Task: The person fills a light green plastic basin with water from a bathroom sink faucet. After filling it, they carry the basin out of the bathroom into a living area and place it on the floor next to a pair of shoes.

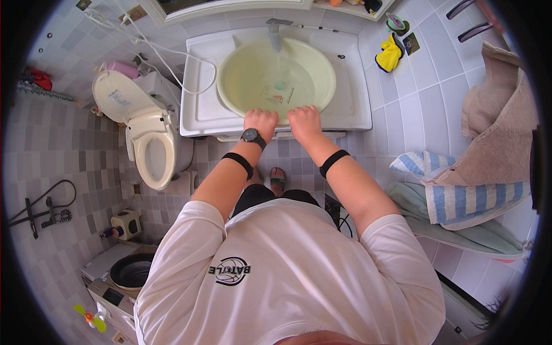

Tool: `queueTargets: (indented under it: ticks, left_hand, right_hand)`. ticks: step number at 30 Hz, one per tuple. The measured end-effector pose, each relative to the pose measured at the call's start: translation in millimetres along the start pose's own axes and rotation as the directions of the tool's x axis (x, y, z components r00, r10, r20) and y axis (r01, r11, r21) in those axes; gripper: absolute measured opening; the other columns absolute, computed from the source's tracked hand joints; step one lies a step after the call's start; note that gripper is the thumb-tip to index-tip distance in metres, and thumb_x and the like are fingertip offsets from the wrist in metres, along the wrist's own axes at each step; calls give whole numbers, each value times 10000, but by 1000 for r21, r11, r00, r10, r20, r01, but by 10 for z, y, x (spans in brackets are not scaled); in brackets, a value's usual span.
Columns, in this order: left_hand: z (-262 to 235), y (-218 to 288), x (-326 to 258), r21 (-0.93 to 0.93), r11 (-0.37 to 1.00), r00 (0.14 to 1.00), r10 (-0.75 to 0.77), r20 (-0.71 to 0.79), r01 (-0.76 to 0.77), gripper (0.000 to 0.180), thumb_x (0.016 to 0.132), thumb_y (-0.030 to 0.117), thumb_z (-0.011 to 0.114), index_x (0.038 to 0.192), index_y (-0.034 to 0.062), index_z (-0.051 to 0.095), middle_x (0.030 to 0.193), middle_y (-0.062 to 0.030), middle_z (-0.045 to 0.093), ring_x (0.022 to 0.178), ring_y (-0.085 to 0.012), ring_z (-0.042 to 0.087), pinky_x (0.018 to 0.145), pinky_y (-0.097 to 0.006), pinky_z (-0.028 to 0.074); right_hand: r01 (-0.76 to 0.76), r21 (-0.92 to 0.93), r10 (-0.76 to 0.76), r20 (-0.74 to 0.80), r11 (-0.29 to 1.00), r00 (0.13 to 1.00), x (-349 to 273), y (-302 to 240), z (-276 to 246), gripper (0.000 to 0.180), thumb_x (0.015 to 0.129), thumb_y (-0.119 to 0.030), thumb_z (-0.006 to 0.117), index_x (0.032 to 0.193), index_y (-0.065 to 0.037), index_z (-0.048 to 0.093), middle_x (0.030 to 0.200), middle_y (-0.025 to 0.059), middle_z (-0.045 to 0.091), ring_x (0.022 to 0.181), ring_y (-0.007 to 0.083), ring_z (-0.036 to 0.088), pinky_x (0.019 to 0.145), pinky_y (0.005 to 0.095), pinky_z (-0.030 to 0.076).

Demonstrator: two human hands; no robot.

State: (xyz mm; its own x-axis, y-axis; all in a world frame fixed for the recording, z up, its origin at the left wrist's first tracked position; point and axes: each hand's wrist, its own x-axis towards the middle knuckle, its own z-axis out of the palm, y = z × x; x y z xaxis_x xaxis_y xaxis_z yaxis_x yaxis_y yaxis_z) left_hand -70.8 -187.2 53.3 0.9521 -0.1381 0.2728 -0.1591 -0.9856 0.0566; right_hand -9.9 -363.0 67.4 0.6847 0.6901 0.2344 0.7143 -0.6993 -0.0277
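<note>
Have basin (232, 86) on sink counter (352, 86), under faucet (274, 38) — water (302, 86) inside, left hand (261, 122) and right hand (305, 121) side by side at near rim. Also have cable (196, 92) over counter's left end, left of basin. Left of counter: toilet (140, 125), well apart from basin. On floor (305, 167), in front of counter: sandal (278, 181). Well right of both hands — towels (489, 198).

On my feed I see a home bathroom: toilet (150, 123) at 10 o'clock, sink (352, 92) at 12, towels (489, 155) at 3.
</note>
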Motion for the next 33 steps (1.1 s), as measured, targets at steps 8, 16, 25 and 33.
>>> queueTargets:
  ticks: [8, 16, 25, 33]
  left_hand:
    - [-15, 3, 1, -22, 1000, 1000, -13, -12, 13, 48, 770, 117, 645, 729, 127, 623, 697, -79, 680, 734, -295, 692, 690, -438, 521]
    - [-10, -20, 24, -52, 998, 1000, -21, -2, 21, 50, 771, 109, 652, 734, 131, 626, 709, -80, 692, 742, -297, 699, 689, -437, 520]
    - [-14, -50, 7, -61, 998, 1000, -10, 18, 11, 54, 761, 114, 668, 729, 134, 630, 701, -79, 688, 730, -293, 701, 675, -434, 522]
    - [-13, -92, 37, -90, 996, 999, 15, 37, -12, 60, 779, 131, 667, 731, 149, 636, 709, -62, 688, 726, -279, 697, 668, -419, 513]
  right_hand:
    - [1, 6, -1, 3, 1000, 1000, 7, 1, 14, 55, 760, -98, 677, 739, -126, 720, 758, 85, 717, 798, 283, 709, 770, 424, 494]
    - [10, 55, -6, -56, 998, 998, 47, -12, -8, 80, 688, -30, 702, 710, -104, 684, 725, 89, 692, 785, 292, 707, 753, 425, 497]
    - [-15, -1, 15, -24, 1000, 1000, 36, -61, 7, 73, 683, -33, 691, 705, -99, 672, 720, 87, 678, 761, 288, 688, 748, 421, 491]
    - [-53, -52, 56, 40, 997, 998, 53, -83, -20, 58, 759, -88, 663, 744, -126, 705, 785, 77, 715, 837, 279, 711, 811, 422, 506]
